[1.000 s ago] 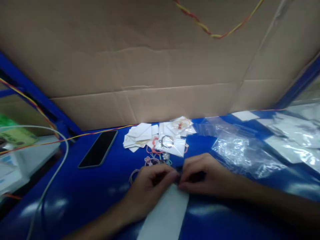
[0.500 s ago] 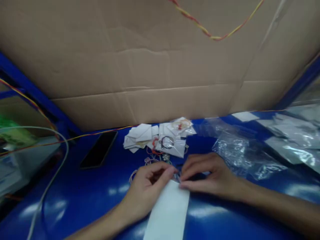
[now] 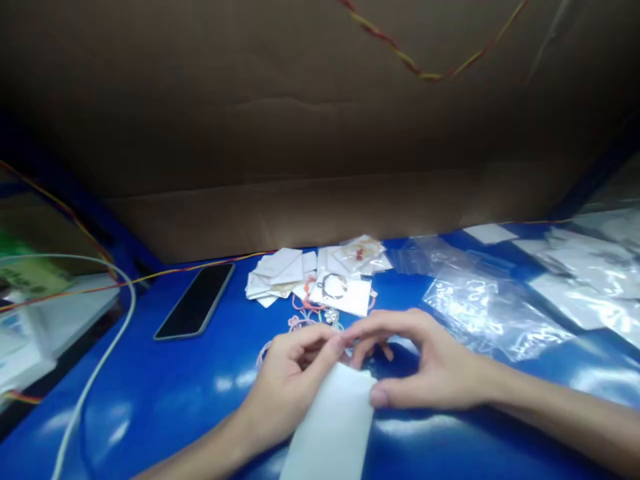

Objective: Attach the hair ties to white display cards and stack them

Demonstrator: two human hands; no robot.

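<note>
A long white paper strip (image 3: 330,427) lies at the front, its short upper edge between my hands. My left hand (image 3: 295,370) is closed, thumb and forefinger pinched at the strip's upper left corner. From the right, my right hand (image 3: 425,363) arches over the upper end with its fingers apart. Its thumb rests by the strip's right edge, and its forefinger reaches my left fingertips. A small dark thing under the right fingers is too hidden to name. Just beyond the hands lie cord bracelets (image 3: 310,307), one with a silvery flower charm (image 3: 331,316).
White cards (image 3: 280,267) and clear-bagged pieces (image 3: 363,253) are heaped at the back. A phone (image 3: 195,303) lies left, near a white cable (image 3: 100,373). Clear plastic bags (image 3: 480,307) and more white packets (image 3: 590,267) are at right. Cardboard (image 3: 320,133) walls the back of the blue table (image 3: 200,387).
My right hand has opened from a pinch at the strip's top, its thumb moving down to the right edge. My left hand stays almost in place. The cardboard looks darker.
</note>
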